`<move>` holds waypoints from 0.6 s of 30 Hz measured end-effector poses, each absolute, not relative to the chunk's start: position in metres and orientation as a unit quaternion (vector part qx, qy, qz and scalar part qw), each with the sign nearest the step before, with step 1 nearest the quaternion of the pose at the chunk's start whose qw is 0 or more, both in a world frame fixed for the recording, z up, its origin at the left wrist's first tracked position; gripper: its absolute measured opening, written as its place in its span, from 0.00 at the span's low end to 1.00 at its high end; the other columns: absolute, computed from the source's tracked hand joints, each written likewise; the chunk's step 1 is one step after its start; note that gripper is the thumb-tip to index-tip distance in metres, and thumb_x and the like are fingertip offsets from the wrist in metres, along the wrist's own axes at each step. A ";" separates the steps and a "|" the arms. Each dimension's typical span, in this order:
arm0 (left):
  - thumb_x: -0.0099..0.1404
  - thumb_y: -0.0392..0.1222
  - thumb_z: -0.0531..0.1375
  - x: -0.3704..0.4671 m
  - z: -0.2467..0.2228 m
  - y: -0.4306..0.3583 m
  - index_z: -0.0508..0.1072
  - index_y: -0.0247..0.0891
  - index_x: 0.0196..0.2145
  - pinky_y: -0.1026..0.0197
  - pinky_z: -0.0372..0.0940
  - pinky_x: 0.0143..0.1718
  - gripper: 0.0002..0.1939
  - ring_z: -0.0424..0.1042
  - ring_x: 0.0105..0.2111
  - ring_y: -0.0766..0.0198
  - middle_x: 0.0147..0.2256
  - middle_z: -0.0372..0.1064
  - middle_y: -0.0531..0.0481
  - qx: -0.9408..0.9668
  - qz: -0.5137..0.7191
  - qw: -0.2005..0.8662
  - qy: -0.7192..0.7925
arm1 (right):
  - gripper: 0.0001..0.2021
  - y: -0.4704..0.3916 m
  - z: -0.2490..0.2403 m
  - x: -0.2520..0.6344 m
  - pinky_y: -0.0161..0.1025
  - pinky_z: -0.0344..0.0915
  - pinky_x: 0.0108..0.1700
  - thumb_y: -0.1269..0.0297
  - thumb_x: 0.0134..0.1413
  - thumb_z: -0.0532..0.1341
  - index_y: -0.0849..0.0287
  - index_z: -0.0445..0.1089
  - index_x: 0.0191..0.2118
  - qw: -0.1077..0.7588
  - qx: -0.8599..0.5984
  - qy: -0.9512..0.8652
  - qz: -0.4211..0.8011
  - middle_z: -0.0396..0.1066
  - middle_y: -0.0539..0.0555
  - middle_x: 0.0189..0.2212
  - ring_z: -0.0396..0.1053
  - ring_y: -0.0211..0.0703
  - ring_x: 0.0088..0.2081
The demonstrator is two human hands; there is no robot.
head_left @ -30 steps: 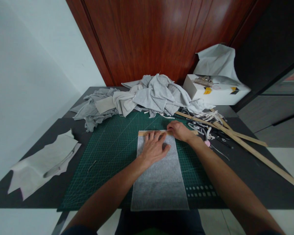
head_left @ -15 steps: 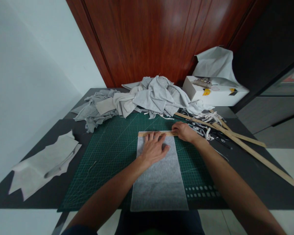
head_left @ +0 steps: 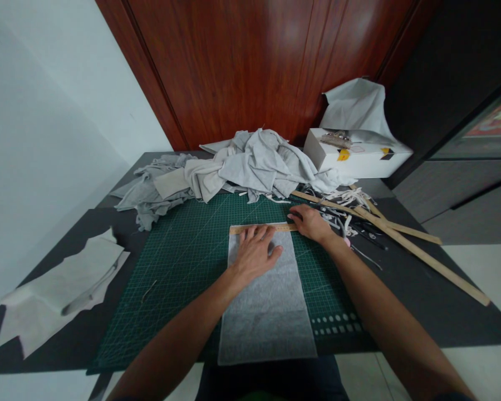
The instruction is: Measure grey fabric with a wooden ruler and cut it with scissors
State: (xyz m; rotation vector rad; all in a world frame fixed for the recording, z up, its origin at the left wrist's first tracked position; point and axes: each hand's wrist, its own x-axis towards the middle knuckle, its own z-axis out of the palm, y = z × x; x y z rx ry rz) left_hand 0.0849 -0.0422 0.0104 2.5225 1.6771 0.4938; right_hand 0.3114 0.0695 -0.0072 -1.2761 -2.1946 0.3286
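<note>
A grey rectangular cloth [head_left: 271,301] lies flat on the green cutting mat [head_left: 183,250], its near end at the table's front edge. Across its far edge rests a short wooden ruler [head_left: 283,227]. My left hand [head_left: 255,248] lies on the cloth with its fingers spread and its fingertips pressing on the ruler. At the ruler's right end is my right hand [head_left: 309,223], thumb and fingers bent around that end; the fingertips are small and partly hidden.
Crumpled grey cloths [head_left: 254,167] line the back. A white box [head_left: 359,156] stands at the back right. Long wooden strips [head_left: 426,259] and tangled cords [head_left: 350,196] lie on the right, folded pale cloth [head_left: 67,284] on the left.
The camera view has shifted a little, moving the scene slightly left. Both hands stay at the ruler; my right hand's fingers have loosened slightly at its end.
</note>
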 end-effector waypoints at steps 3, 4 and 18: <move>0.75 0.48 0.55 0.081 0.013 -0.039 0.70 0.43 0.62 0.42 0.58 0.64 0.21 0.64 0.62 0.49 0.63 0.69 0.46 0.817 0.175 0.050 0.548 | 0.10 0.056 -0.006 0.313 0.48 0.69 0.55 0.69 0.66 0.60 0.61 0.77 0.47 0.289 -0.451 -0.837 0.110 0.79 0.63 0.45 0.75 0.52 0.48; 0.75 0.46 0.56 0.078 0.014 -0.038 0.71 0.43 0.61 0.43 0.59 0.64 0.20 0.66 0.61 0.50 0.63 0.69 0.46 0.814 0.179 0.052 0.549 | 0.10 0.051 -0.007 0.313 0.49 0.68 0.56 0.70 0.65 0.60 0.61 0.78 0.47 0.278 -0.440 -0.846 0.112 0.79 0.63 0.46 0.75 0.53 0.49; 0.60 0.25 0.57 0.030 0.016 -0.020 0.69 0.32 0.63 0.49 0.65 0.64 0.33 0.72 0.60 0.51 0.60 0.73 0.37 0.746 0.174 0.102 0.634 | 0.12 0.018 -0.008 0.326 0.50 0.66 0.53 0.74 0.61 0.63 0.57 0.76 0.49 0.198 -0.427 -0.864 0.177 0.78 0.60 0.46 0.68 0.54 0.50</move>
